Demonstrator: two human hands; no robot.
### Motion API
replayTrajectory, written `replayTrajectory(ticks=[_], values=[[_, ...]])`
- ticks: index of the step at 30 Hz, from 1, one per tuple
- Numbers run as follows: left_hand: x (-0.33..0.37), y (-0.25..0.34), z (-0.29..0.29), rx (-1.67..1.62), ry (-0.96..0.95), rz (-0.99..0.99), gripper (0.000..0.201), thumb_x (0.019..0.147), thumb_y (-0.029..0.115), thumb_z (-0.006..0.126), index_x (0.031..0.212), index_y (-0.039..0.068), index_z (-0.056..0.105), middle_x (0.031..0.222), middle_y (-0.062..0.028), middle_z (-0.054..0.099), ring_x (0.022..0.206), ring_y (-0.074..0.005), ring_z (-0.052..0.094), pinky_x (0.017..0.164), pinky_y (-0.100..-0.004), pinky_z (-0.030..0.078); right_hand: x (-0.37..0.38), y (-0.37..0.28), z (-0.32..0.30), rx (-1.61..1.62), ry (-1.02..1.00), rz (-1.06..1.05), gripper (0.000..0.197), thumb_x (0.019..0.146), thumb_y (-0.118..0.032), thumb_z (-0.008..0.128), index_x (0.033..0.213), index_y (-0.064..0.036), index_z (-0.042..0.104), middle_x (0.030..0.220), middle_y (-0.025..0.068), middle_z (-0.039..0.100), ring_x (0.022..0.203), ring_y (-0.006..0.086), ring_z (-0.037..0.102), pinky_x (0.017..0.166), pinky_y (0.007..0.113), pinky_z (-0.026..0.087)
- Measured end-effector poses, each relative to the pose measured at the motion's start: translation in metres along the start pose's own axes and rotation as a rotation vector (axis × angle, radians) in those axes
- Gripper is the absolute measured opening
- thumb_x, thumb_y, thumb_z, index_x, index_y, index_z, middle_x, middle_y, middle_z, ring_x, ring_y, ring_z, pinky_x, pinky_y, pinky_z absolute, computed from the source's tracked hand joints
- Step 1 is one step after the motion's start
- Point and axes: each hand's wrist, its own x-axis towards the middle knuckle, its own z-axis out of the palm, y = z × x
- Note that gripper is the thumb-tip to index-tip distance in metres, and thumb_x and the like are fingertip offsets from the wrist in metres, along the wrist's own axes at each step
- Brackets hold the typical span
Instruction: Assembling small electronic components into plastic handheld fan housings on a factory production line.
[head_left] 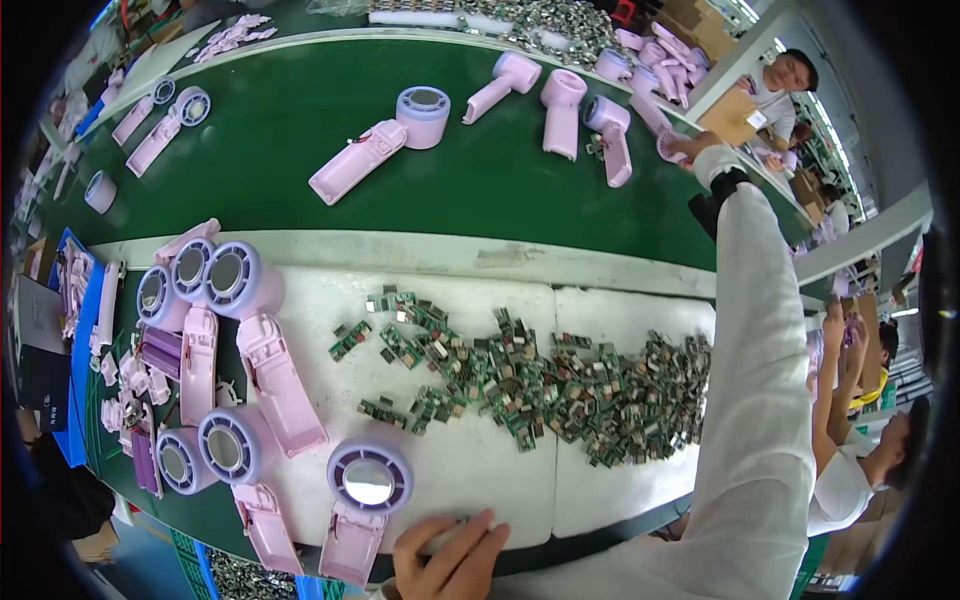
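Observation:
My right arm stretches across to the far right of the green belt, where my right hand (692, 150) is closed on the head end of a pink handheld-fan housing (650, 113). By the near edge of the white foam mat, my left hand (452, 556) lies with its fingers stretched out and nothing seen in them. Just left of it is an open pink fan body (352, 540) with a round lilac head (369, 478). Several similar fan bodies (279, 385) lie along the mat's left side. Small green circuit boards (600, 395) are heaped across the mat.
More pink fans (360, 160) lie spread along the green belt (270, 120). Loose pink parts and purple cylinders (145, 450) sit at the left, beside a blue bin (75, 400). A metal post (750, 60) rises at the far right. Other people work on the right.

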Motion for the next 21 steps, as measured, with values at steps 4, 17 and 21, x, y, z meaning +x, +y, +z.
replayTrajectory(ticks=[4, 17, 21], values=[[-0.006, 0.007, 0.0, 0.008, 0.004, -0.088, 0.03, 0.076, -0.005, 0.072, 0.104, 0.005, 0.073, 0.119, -0.0154, 0.068, 0.109, -0.0397, 0.063, 0.096, -0.0455, 0.052, -0.093, -0.036, -0.062, 0.172, -0.046, -0.169, 0.072, 0.076, -0.043, 0.083, 0.129, 0.0008, 0.059, 0.115, 0.0209, 0.069, 0.096, 0.0231, 0.073, 0.082, 0.034, 0.058], [-0.01, 0.001, 0.008, -0.385, 0.173, -0.27, 0.022, 0.089, -0.008, 0.067, 0.11, 0.0, 0.07, 0.113, -0.0184, 0.067, 0.093, -0.0294, 0.07, 0.08, -0.034, 0.057, -0.505, -0.038, -0.009, -0.049, 0.197, -1.328, 0.052, 0.071, 0.004, 0.079, 0.118, -0.0034, 0.058, 0.123, 0.0153, 0.061, 0.101, 0.0318, 0.069, 0.081, 0.035, 0.061], [-0.004, -0.007, 0.009, -0.591, 0.174, -0.301, 0.021, 0.101, -0.003, 0.058, 0.12, -0.002, 0.066, 0.119, -0.0105, 0.066, 0.107, -0.0143, 0.065, 0.087, -0.0261, 0.053, -0.517, -0.031, 0.024, -0.067, 0.19, -1.403, 0.049, 0.074, 0.004, 0.079, 0.118, -0.0015, 0.058, 0.126, 0.0181, 0.06, 0.109, 0.0395, 0.067, 0.093, 0.044, 0.059]])
